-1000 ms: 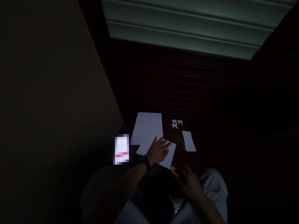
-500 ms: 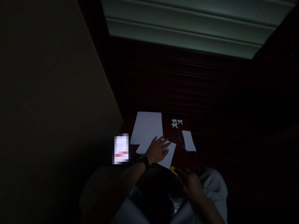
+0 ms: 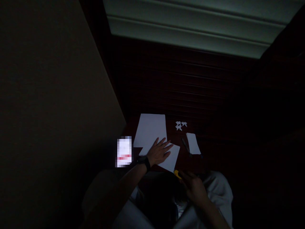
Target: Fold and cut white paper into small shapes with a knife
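Left hand flat, fingers spread, pinning small sheet at lower centre; sheet's right edge uncovered. Right hand curled round yellow tool just below sheet's corner, pen to the right.

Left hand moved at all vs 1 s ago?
Yes, slightly. The left hand, flat on the small sheet, has slid left; the large sheet beside it sits where it was.
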Action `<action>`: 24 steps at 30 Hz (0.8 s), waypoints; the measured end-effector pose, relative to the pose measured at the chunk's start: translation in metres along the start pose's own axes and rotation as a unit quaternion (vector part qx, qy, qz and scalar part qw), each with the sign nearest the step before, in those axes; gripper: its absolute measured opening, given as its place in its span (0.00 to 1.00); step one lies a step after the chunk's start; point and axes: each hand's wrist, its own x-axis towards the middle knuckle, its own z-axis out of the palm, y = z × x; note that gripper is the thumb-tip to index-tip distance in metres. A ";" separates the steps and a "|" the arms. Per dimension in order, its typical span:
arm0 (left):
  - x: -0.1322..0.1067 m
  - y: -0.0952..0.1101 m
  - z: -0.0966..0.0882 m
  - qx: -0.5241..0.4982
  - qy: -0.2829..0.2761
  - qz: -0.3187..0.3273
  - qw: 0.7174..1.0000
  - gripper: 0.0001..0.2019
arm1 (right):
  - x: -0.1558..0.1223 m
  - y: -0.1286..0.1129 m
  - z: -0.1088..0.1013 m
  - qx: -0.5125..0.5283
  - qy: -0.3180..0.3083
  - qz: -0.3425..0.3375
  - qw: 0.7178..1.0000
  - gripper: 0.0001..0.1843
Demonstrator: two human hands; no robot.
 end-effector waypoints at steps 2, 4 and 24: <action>0.000 0.000 0.001 0.004 0.003 0.002 1.000 0.22 | 0.001 0.001 0.000 -0.005 -0.003 -0.006 1.000 0.24; 0.000 -0.001 0.001 0.009 0.005 0.004 1.000 0.22 | 0.001 0.002 0.000 -0.010 -0.003 -0.012 1.000 0.24; -0.001 -0.002 0.004 0.033 0.015 0.018 0.999 0.23 | -0.023 -0.004 0.003 0.000 -0.063 -0.022 0.998 0.23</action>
